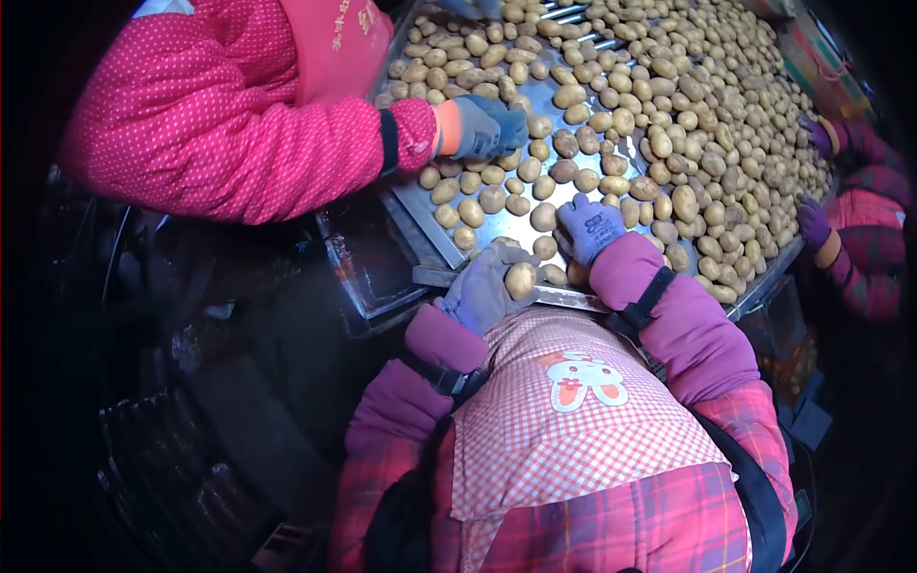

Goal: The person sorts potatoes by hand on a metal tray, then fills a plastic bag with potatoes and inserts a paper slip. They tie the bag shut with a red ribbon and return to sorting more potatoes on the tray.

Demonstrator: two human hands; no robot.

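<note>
My left hand (pixel 487 286), in a greyish-purple glove, is closed around a potato (pixel 521 279) at the table's front edge. To its right, my right hand (pixel 590 229), in a purple glove, reaches over the metal table (pixel 518 227) among the potatoes. Its fingers point forward and look slightly spread, resting by a potato (pixel 543 217); no potato shows in its grip, though its palm side is hidden. Many more potatoes (pixel 685 203) cover the table beyond and to the right.
A co-worker's blue-gloved hand (pixel 492 127) is over the potatoes at the upper left. Another person's purple-gloved hands (pixel 815 224) are at the table's right edge. A metal rim (pixel 571 299) runs along the front, close to my apron. Dark crates (pixel 162 449) stand lower left.
</note>
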